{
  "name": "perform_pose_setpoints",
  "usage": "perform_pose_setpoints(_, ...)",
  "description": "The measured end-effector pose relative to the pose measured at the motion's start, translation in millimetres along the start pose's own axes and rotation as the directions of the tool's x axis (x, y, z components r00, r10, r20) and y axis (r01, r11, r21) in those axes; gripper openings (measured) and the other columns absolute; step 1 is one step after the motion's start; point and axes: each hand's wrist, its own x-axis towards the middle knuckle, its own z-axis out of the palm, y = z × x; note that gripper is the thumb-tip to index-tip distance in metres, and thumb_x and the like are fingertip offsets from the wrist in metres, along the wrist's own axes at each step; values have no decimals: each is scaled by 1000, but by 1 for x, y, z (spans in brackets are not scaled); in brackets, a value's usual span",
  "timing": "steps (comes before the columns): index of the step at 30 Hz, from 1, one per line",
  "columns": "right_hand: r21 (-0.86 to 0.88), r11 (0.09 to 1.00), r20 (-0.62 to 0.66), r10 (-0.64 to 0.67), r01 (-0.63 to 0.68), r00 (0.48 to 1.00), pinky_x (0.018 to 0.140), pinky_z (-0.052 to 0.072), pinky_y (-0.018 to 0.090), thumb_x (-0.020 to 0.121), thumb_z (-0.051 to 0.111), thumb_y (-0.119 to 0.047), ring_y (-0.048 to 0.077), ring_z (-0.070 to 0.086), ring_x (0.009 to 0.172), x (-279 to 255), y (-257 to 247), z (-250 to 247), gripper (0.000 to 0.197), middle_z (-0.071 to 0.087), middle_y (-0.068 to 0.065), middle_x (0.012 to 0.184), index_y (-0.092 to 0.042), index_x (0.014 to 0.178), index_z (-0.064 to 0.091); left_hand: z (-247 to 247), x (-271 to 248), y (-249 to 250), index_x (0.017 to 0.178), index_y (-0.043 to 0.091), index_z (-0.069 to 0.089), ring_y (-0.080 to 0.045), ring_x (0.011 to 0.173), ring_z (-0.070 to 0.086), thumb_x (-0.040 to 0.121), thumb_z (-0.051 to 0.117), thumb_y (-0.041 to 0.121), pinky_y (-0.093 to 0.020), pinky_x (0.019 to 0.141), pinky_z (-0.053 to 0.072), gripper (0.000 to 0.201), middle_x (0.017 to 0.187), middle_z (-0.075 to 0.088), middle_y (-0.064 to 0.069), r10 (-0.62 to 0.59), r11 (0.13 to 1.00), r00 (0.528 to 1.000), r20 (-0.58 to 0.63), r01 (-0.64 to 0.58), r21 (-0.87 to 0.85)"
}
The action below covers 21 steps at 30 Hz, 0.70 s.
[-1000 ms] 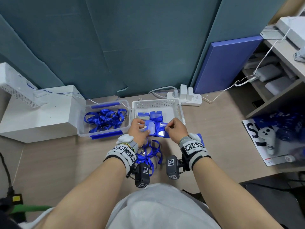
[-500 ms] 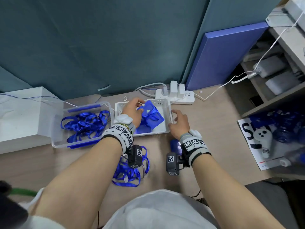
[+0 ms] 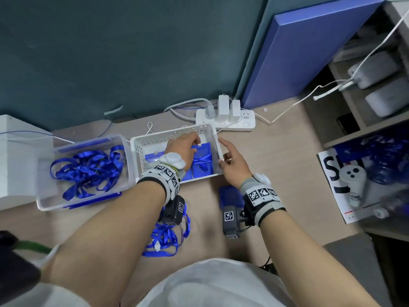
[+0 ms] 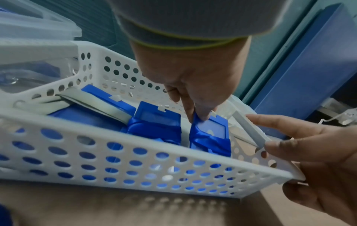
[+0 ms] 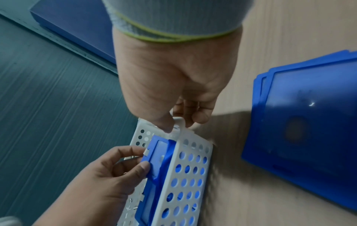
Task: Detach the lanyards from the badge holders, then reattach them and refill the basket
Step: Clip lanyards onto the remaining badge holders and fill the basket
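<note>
The left hand (image 3: 180,149) is pinching the badge holder (image 4: 210,134) inside the basket (image 3: 155,138), ideally laying it flat, while the right hand (image 3: 232,165) is gripping its rim.

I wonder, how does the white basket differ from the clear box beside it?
The white basket has opaque perforated walls; the clear box has transparent walls with blue latches. The basket holds badge holders wrapped in lanyards; the box holds loose lanyards. The left hand pinches a holder in the basket, the right hand grips its rim; neither touches the box. Both stand open on the table.
</note>
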Motion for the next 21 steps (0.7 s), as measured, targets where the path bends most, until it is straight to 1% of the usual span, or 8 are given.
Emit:
perform_pose_setpoints(4,14,1000,2,4,-4,1000,78,50,28,93,55,-7,15,51,74,-1,1,1,66,48,0,85,-51,141,46,-1,2,-2,115,28,57,-25,107,57,90,63,19,-38,93,41,27,114,67,5,6,980,999,32,-13,197)
perform_pose_setpoints(8,4,1000,4,15,-15,1000,78,49,24,94,56,-9,15,52,75,-1,-1,0,66,49,-1,85,-50,143,45,-8,2,1,133,28,53,-28,119,52,87,62,18,-38,97,39,48,130,62,0,-33,946,986,163,-21,322)
perform_pose_setpoints(12,12,999,3,41,-41,999,66,44,10,95,59,-15,14,54,72,-4,-2,-5,60,54,1,83,-44,145,44,-16,-5,4,146,31,43,-29,130,49,82,60,16,-39,103,41,68,144,55,1,-82,939,957,279,-20,344)
perform_pose_setpoints(14,30,997,-41,68,-66,997,63,43,13,95,61,-19,14,55,72,-7,-2,-11,51,55,1,84,-39,141,48,-22,-14,8,150,31,38,-29,133,47,84,58,16,-39,106,40,70,148,50,0,-74,950,970,232,-2,311)
perform_pose_setpoints(16,5,995,-90,103,-103,991,65,45,20,93,64,-19,18,57,73,-7,5,-20,36,56,0,85,-34,124,57,-24,-21,12,147,30,42,-27,132,48,86,55,14,-39,107,39,64,147,50,-1,-75,969,988,137,40,244)
perform_pose_setpoints(17,-19,993,-103,117,-120,988,64,46,22,91,66,-19,20,59,74,-11,10,-25,28,57,0,87,-34,114,61,-25,-28,16,142,30,47,-27,127,51,87,53,12,-39,105,41,58,142,53,-1,-71,979,993,91,52,195)
perform_pose_setpoints(19,-108,982,-114,142,-155,983,64,47,22,86,73,-21,20,60,75,-21,19,-36,21,58,0,93,-33,101,64,-23,-41,27,125,28,56,-27,108,59,89,49,10,-41,94,48,41,126,58,-1,-49,997,999,15,48,63)
perform_pose_setpoints(21,-174,962,-139,188,-211,972,74,52,26,80,77,-25,21,63,83,-34,32,-45,21,60,3,105,-33,95,64,-19,-59,41,109,26,56,-26,91,59,93,45,12,-42,82,52,24,113,59,0,-25,999,999,-42,23,-42)
